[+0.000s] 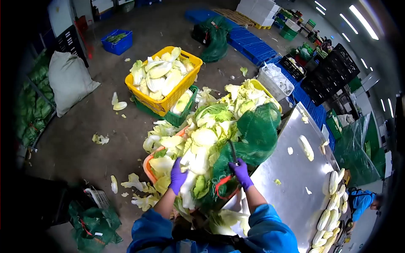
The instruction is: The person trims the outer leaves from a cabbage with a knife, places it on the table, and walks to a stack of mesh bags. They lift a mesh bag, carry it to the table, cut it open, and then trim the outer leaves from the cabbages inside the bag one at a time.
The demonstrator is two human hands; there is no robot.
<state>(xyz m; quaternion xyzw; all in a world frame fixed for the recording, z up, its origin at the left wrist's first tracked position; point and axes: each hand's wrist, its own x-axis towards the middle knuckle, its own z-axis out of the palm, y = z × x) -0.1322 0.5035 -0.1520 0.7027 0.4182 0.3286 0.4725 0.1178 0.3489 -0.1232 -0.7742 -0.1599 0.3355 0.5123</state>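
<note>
Cabbages [204, 139] lie in a heap at the near end of the steel table [291, 177], half of them inside a green net sack [257, 135] and half spilling out over an orange crate [148, 164] below. The left hand [177, 175], in a purple glove, has its fingers curled over the pale rib of one head and holds it in place. The right hand [241, 172] is closed around the handle of a dark tool [232, 152] – it looks like a knife, but I cannot tell for sure – with the point up against the net. A red tie [221, 183] hangs just below this hand.

I judge that the step in hand is opening the sack to free the heads. The next move calls for a short, controlled cut through the mesh only – away from the left hand and not into the leaves.
</note>
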